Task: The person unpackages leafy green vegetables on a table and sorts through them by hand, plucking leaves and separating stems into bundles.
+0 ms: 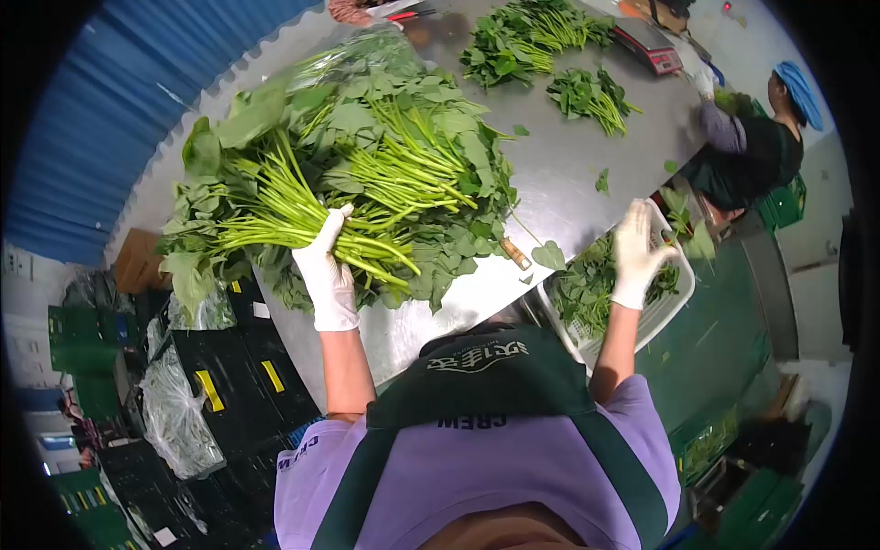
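My left hand (325, 275), in a white glove, is wrapped round the stems of a bunch of leafy greens (284, 206), with the leaves spreading to the left. A large heap of the same greens (422, 165) lies beside and beneath it on the metal table (559, 174). My right hand (637, 257), also gloved in white, is held up with fingers stretched and thumb apart, holding nothing. Behind it, by the table's edge, is a white plastic basket (674, 307) with loose leaves (587, 289) inside. A small wooden-handled tool (516, 254) lies between my hands.
Two sorted piles of greens (536, 41) (591, 101) lie farther along the table near a red scale (646, 46). A co-worker in a blue cap (765, 137) is at the right. Black crates (243, 353) and a plastic bag (179, 412) stand at my left.
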A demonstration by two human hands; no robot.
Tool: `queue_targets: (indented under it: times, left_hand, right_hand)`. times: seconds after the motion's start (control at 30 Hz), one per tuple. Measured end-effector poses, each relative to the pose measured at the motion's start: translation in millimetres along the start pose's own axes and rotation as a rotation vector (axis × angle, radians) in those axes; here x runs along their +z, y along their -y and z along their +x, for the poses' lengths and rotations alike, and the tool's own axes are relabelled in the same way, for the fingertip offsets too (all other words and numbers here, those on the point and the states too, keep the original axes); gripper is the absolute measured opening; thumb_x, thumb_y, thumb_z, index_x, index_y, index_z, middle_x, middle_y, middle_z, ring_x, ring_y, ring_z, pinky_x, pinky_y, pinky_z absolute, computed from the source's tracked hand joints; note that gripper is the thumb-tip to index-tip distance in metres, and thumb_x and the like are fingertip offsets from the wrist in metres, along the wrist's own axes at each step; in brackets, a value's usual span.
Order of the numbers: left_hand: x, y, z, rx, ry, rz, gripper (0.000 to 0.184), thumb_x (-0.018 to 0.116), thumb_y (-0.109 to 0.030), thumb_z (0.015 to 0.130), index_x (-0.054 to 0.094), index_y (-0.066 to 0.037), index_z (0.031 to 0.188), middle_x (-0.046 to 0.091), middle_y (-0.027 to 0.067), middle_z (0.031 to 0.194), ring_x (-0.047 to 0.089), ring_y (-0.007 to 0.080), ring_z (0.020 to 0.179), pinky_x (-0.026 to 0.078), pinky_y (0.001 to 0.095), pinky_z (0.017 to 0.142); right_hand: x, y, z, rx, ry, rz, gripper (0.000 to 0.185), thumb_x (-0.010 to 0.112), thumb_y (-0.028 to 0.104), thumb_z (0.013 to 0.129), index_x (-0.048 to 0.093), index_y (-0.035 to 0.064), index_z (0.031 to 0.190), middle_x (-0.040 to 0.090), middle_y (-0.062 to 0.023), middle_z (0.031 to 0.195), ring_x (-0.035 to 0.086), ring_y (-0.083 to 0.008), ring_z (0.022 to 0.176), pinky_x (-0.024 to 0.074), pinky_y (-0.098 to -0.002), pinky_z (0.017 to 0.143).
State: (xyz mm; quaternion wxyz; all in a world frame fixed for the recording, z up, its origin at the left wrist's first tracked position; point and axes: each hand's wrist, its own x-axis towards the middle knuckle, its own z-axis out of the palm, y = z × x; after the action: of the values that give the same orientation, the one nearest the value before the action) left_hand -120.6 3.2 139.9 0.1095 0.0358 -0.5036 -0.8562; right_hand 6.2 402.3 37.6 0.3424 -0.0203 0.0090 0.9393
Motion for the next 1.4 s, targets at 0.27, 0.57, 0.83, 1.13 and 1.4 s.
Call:
queue_targets:
  times: [0.27, 0.57, 0.83, 1.13, 1.4]
  left_hand:
    - [13.4, 15.7, -16.6, -0.154, 0.04, -0.097, 0.035, 0.059, 0.013, 0.074, 0.05, 0.002, 0.106, 0.06, 0.0112, 0.087, 0.061, 0.021, 0.069, 0.054, 0.0302, 0.063]
    - [-3.8, 6.3, -26.7, -0.109, -0.011, -0.052, 0.032, 0.059, 0.005, 0.078, 0.052, 0.002, 0.109, 0.064, 0.0172, 0.091, 0.061, 0.0184, 0.069, 0.053, 0.0251, 0.063]
    - [-2.8, 15.0, -23.9, -0.07, 0.057, -0.086, 0.029, 0.062, 0.009, 0.072, 0.055, 0.005, 0.1, 0.064, 0.0146, 0.082, 0.063, 0.0215, 0.071, 0.053, 0.0302, 0.069]
    - [15.1, 11.9, -24.7, -0.128, 0.113, -0.017, 0.02, 0.065, 0.007, 0.073, 0.059, 0.005, 0.092, 0.064, 0.0114, 0.081, 0.064, 0.0185, 0.072, 0.052, 0.0271, 0.069]
    - [21.3, 6.2, -27.3, -0.155, 0.189, -0.096, 0.028, 0.064, 0.006, 0.076, 0.056, 0.003, 0.103, 0.064, 0.0103, 0.086, 0.064, 0.0187, 0.072, 0.053, 0.0275, 0.066]
  right_hand:
    - [-129.2, -114.6, 54.3, 0.097, 0.371, -2.077, 0.054, 0.065, 0.005, 0.072, 0.052, 0.0066, 0.124, 0.052, -0.0135, 0.123, 0.053, -0.0248, 0.108, 0.0457, -0.0324, 0.089]
    - [-125.9, -98.3, 91.2, 0.113, 0.706, -2.061, 0.011, 0.06, 0.015, 0.078, 0.069, 0.0085, 0.078, 0.066, -0.0058, 0.087, 0.06, -0.0228, 0.085, 0.0455, -0.0323, 0.073]
    - [15.2, -90.2, 23.3, 0.473, 0.247, -1.094, 0.014, 0.055, 0.014, 0.09, 0.058, 0.0011, 0.095, 0.06, -0.0028, 0.077, 0.051, -0.0036, 0.06, 0.0363, -0.0149, 0.05]
    - [81.8, -162.7, -44.5, 0.589, 0.413, -1.191, 0.02, 0.055, 0.005, 0.085, 0.064, -0.0059, 0.098, 0.064, -0.0047, 0.077, 0.051, -0.0036, 0.055, 0.0342, -0.0145, 0.048]
    - [108.9, -198.0, -81.0, 0.784, 0.61, -1.566, 0.018, 0.058, 0.008, 0.082, 0.068, -0.0053, 0.09, 0.067, -0.0082, 0.078, 0.058, -0.0091, 0.064, 0.0447, -0.022, 0.059]
